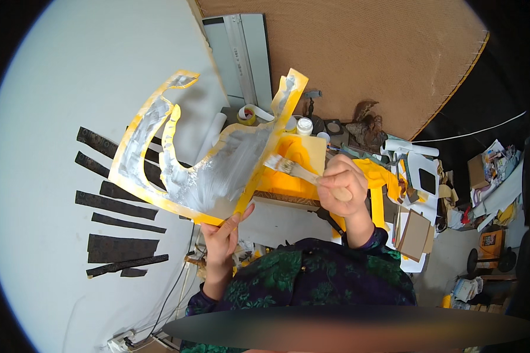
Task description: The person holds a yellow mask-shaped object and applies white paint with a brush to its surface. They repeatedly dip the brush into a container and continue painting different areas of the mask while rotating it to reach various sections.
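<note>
My left hand grips the lower corner of a cut-out sheet, thumb and fingers pinched on its edge. The sheet has yellow borders, curved openings and a grey middle streaked with something whitish. In my right hand is a flat brush with a pale wooden handle. Its whitened bristles point left and lie at or very near the sheet's right edge; whether they touch I cannot tell. Behind the brush sits a box with bright yellow material in it.
Several dark strips are on the white surface at left. Beyond the box stand a white jar and a tape roll. Yellow cloth-like pieces and brown card lie at right. A brown panel rises at the back.
</note>
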`<state>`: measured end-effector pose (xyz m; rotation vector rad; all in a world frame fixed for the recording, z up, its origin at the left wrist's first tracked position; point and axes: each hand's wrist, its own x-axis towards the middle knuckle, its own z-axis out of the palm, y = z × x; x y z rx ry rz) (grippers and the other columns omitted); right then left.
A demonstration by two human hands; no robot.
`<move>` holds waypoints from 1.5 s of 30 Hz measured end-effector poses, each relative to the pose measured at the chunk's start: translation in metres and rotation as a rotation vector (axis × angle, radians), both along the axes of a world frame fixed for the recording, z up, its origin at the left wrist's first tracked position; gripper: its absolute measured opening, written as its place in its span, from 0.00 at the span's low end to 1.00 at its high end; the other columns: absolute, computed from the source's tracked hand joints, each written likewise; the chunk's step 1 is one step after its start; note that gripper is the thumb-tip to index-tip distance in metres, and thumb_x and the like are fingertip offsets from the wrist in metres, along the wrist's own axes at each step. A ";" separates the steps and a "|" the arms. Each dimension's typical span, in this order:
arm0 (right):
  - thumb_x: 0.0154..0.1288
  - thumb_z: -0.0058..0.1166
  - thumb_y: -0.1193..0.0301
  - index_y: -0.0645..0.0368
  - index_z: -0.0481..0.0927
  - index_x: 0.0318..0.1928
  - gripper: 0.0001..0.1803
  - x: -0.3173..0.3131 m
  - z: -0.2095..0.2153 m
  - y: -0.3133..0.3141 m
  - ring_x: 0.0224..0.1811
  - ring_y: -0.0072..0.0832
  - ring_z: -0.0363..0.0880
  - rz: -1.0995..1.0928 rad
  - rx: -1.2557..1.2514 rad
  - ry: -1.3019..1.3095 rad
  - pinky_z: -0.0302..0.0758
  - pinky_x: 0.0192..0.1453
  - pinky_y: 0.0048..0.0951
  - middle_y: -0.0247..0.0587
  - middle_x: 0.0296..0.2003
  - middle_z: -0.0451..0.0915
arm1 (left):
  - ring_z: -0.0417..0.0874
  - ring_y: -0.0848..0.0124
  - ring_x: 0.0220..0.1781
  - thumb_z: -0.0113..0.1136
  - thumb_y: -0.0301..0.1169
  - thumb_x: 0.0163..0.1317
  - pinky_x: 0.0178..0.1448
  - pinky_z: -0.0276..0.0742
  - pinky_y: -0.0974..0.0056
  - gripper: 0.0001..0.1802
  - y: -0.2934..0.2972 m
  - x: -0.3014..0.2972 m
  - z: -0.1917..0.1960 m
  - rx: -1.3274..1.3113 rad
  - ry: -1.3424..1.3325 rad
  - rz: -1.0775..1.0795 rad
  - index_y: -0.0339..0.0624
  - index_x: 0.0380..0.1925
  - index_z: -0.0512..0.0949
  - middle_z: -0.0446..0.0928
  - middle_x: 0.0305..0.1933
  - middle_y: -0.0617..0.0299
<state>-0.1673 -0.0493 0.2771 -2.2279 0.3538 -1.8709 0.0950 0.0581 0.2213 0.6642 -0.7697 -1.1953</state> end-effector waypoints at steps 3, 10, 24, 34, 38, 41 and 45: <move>0.46 0.66 0.84 0.62 0.78 0.33 0.13 0.016 0.003 -0.004 0.23 0.33 0.74 -0.039 -0.040 0.100 0.69 0.27 0.29 0.41 0.25 0.77 | 0.72 0.49 0.68 0.49 0.08 0.60 0.67 0.71 0.33 0.32 0.002 -0.002 0.005 -0.022 0.034 -0.037 0.36 0.66 0.63 0.71 0.64 0.48; 0.48 0.65 0.84 0.62 0.77 0.32 0.11 0.014 0.002 -0.002 0.24 0.34 0.74 -0.079 -0.008 0.030 0.69 0.28 0.29 0.42 0.25 0.77 | 0.73 0.49 0.67 0.49 0.08 0.60 0.67 0.70 0.32 0.32 0.003 -0.003 0.008 -0.035 0.055 -0.044 0.36 0.66 0.62 0.72 0.64 0.49; 0.46 0.66 0.84 0.62 0.77 0.31 0.13 0.031 0.004 0.014 0.22 0.36 0.72 -0.070 -0.026 -0.002 0.68 0.25 0.31 0.42 0.24 0.76 | 0.73 0.51 0.67 0.49 0.08 0.60 0.67 0.70 0.32 0.33 0.006 -0.005 0.011 -0.031 0.060 -0.040 0.39 0.65 0.63 0.71 0.63 0.51; 0.41 0.64 0.86 0.63 0.79 0.35 0.16 0.029 -0.004 0.023 0.23 0.36 0.73 -0.035 -0.070 0.087 0.70 0.26 0.30 0.41 0.26 0.77 | 0.73 0.51 0.67 0.51 0.08 0.60 0.68 0.69 0.32 0.31 0.007 -0.009 0.015 -0.025 0.080 -0.003 0.38 0.64 0.64 0.72 0.62 0.52; 0.47 0.64 0.85 0.65 0.80 0.35 0.13 0.010 -0.007 0.030 0.21 0.35 0.74 -0.068 -0.097 -0.053 0.70 0.27 0.29 0.41 0.24 0.77 | 0.72 0.49 0.68 0.53 0.10 0.61 0.71 0.66 0.36 0.31 0.005 -0.010 0.015 -0.038 0.075 0.014 0.38 0.65 0.63 0.71 0.64 0.50; 0.52 0.62 0.84 0.66 0.81 0.35 0.08 0.021 -0.006 0.035 0.21 0.32 0.75 -0.055 0.128 -0.192 0.70 0.27 0.28 0.41 0.22 0.78 | 0.73 0.51 0.67 0.54 0.11 0.62 0.73 0.64 0.39 0.31 0.004 -0.012 0.011 -0.052 0.089 0.032 0.38 0.65 0.63 0.71 0.64 0.51; 0.65 0.59 0.82 0.65 0.78 0.40 0.05 0.038 -0.007 0.045 0.24 0.20 0.80 0.229 0.762 -0.482 0.76 0.29 0.20 0.37 0.26 0.81 | 0.76 0.64 0.61 0.55 0.11 0.63 0.71 0.69 0.46 0.25 0.002 -0.014 0.005 -0.071 0.095 0.054 0.38 0.59 0.69 0.75 0.56 0.58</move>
